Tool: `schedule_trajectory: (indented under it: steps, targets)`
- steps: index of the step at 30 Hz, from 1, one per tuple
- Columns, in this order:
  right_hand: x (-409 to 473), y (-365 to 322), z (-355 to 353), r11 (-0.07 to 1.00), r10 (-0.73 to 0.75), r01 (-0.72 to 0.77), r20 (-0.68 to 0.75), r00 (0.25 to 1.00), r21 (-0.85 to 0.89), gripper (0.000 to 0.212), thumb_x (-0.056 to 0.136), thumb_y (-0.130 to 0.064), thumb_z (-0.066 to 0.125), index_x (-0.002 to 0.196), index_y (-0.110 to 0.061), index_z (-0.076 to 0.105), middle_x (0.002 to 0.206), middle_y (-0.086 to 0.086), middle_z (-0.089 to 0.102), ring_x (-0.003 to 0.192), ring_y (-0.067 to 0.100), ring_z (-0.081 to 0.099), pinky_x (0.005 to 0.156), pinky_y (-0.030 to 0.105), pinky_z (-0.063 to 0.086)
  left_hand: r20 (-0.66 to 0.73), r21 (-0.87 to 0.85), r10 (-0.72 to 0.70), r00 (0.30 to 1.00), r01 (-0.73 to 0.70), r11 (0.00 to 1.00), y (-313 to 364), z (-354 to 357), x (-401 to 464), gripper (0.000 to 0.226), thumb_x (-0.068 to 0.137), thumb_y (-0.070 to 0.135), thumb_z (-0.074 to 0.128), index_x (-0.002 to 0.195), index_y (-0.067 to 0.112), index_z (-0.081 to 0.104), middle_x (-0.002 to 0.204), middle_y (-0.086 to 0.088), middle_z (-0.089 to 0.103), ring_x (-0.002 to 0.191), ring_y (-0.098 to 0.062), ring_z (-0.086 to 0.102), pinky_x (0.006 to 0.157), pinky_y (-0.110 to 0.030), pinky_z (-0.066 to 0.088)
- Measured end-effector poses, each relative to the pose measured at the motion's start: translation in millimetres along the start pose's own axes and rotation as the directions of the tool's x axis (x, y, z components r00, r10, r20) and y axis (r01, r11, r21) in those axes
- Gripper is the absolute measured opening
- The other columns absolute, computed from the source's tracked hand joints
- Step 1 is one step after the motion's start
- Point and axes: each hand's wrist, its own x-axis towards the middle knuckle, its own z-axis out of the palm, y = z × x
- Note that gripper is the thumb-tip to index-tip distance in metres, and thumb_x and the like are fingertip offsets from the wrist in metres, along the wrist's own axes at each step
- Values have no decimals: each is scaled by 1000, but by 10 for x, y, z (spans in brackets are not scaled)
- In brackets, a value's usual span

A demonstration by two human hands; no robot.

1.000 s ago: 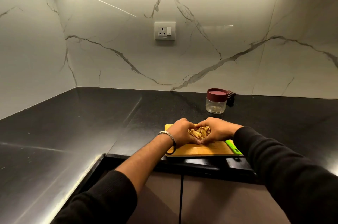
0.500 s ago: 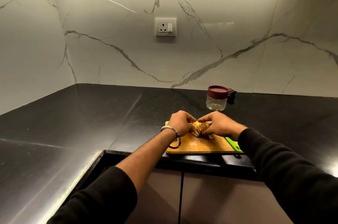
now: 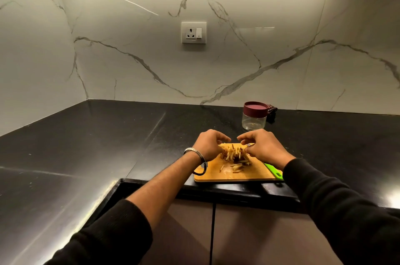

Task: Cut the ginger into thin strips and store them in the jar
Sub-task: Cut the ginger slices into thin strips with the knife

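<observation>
A heap of thin ginger strips (image 3: pixel 234 155) stands on the wooden cutting board (image 3: pixel 251 175) near the counter's front edge. My left hand (image 3: pixel 208 144) cups the heap from the left with curled fingers. My right hand (image 3: pixel 263 146) cups it from the right, its fingertips bent in over the top. A few loose strips (image 3: pixel 236 166) lie on the board in front of the heap. The clear jar (image 3: pixel 253 121) with a maroon lid (image 3: pixel 255 108) on it stands behind the board, to the right.
A green knife handle (image 3: pixel 274 170) lies at the board's right edge, partly under my right sleeve. A dark object (image 3: pixel 271 113) sits behind the jar. The black counter (image 3: pixel 86 145) meets a marble wall with a socket (image 3: pixel 193 32). Cabinet doors are below.
My hands were pressed together around the heap; their fingertips have now drawn apart. More of the heap shows, and a few strips lie loose on the board.
</observation>
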Motion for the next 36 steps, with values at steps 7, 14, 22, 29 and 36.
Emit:
schedule_trajectory:
  steps: [7,14,22,29,36]
  targets:
    - [-83,-45,40,996,-68,69,16,998,-65,34,93,-14,70,126,-22,70,126,-2,68,116,14,61,94,26,49,50,-143,-4,999,11,990,-11,11,-57,28,91,3,63,115,15,71,109,-3,71,99,-12,66,92,-32,55]
    - [-189,35,126,944,-157,226,275,948,-240,65,88,-35,76,146,-32,48,143,-5,48,126,14,49,105,26,41,140,52,-30,990,22,998,-28,-117,-113,34,93,30,65,126,20,64,125,-2,64,115,-16,58,99,-34,49]
    - [-152,31,207,957,-198,201,33,980,-210,48,88,-19,76,134,-26,63,130,-2,64,117,14,57,99,25,46,149,90,115,982,-129,988,-40,39,-217,64,84,24,77,142,21,49,133,-5,56,109,-17,55,97,-31,48]
    - [-69,57,-23,979,-206,197,-236,950,-59,35,95,-25,68,130,-23,67,100,-8,73,85,0,65,76,14,48,-91,-92,137,986,-145,985,-107,-44,-5,37,91,30,68,127,21,61,111,-1,60,95,-10,58,91,-31,54]
    - [525,179,-311,982,-103,78,-141,985,-171,43,95,-31,67,137,-20,61,131,4,65,113,18,61,91,28,50,-48,-125,105,993,-110,986,-73,-95,560,43,93,28,66,133,18,55,118,-4,61,105,-15,60,93,-32,53]
